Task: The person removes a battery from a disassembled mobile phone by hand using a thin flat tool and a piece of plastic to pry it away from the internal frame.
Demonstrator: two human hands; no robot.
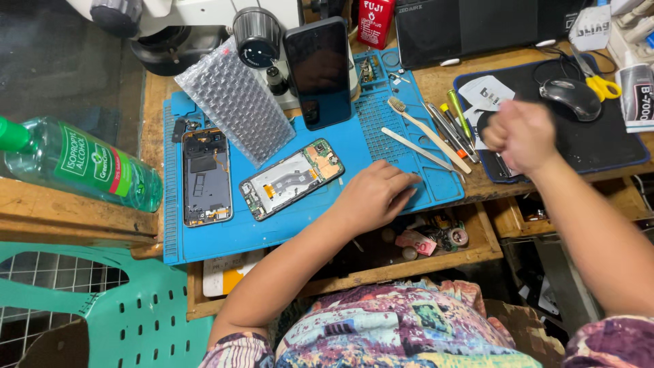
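Left hand [375, 194] lies palm down on the blue mat [204, 238], fingers loosely curled together near its right edge, holding nothing I can see. Right hand [521, 133] hovers over the black pad [613, 146], closed into a fist; whether it grips anything is hidden. An opened phone [293, 178] lies just left of the left hand, a phone frame [206, 177] beyond it. Tools [436, 136] lie between the hands. A bottle [82, 163] is cut off at left.
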